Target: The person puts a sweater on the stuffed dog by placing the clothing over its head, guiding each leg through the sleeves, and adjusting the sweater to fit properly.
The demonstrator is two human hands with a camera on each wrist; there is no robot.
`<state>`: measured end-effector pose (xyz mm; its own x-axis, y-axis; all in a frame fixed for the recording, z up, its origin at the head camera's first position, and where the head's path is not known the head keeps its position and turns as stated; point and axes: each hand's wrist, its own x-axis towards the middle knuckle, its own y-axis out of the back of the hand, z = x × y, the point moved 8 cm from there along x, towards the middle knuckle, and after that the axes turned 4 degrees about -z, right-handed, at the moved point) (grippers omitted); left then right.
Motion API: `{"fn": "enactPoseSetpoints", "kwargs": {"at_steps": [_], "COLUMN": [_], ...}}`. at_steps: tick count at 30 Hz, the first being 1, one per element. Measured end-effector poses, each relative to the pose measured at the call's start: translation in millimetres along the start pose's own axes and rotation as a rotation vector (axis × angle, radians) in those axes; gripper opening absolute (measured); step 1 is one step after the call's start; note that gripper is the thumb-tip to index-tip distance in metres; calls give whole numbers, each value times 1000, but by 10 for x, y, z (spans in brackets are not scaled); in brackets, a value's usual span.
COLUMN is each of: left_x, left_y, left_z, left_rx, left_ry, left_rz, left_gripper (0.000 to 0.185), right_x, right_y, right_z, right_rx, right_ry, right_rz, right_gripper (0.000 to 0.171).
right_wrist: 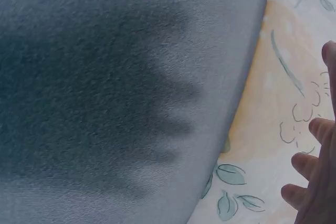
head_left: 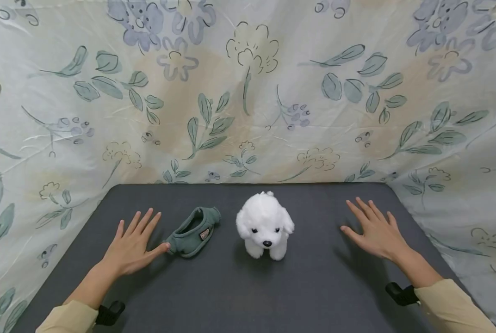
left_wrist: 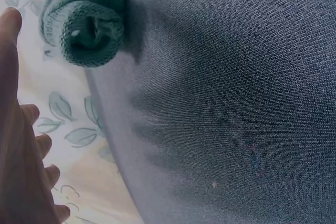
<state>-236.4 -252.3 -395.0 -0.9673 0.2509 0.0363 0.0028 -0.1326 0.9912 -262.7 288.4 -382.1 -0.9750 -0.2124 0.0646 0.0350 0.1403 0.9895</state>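
Both hands are lying flat over the dark grey table top, fingers straight and spread — neither one is holding anything. The left hand sits just beside the little green knitted dog sweater, with the thumb tip touching (or as good as touching) its nearer end. The left wrist view shows the ribbed opening of the sweater close to the thumb, so that checks out. The right hand is well apart from everything, out past the right side of the white plush puppy.

Going by how things lie, nothing's been started: the sweater is crumpled on the table by itself, the puppy is bare, and it stands upright in the middle of the table between the hands. So picking up the sweater and getting it onto the toy would all be left to do, as far as I can judge.

Orientation-wise, the sweater's long axis runs diagonally — near-left end by the thumb, far-right end angled toward the puppy. The puppy faces the camera, nose pointing at the person. The floral cloth backdrop wraps round the back and sides.
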Motion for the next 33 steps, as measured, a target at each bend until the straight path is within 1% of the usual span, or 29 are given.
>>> {"fn": "enactPoseSetpoints", "kwargs": {"at_steps": [6,11,16,21,23,27,30,33], "left_x": [-10,-20,-34,-49,-57,-76,-97,-116], "left_y": [36,81,115,161,181,206,220,231], "left_z": [-24,-37,-37,-20,-11,-1,11,32], "left_rx": [-70,-92,-118,-151,-163,-186,-209,-228], "left_ry": [11,17,13,-6,-12,-3,11,14], "left_rz": [15,33,75,151,178,206,216,245], "left_gripper": [86,86,85,84,84,83,82,81], "right_x": [30,65,63,39,30,11,-19,-43], "right_y": [118,245,437,622,671,748,808,851], "right_z": [-97,-278,-571,-898,-1017,-1250,-1439,-1638], "right_rx": [1,0,55,123,138,155,171,193], "right_ry": [25,58,119,200,229,293,355,410], "right_rz": [48,89,135,199,220,258,306,357], "right_gripper": [73,68,58,46,45,44,45,43]}}
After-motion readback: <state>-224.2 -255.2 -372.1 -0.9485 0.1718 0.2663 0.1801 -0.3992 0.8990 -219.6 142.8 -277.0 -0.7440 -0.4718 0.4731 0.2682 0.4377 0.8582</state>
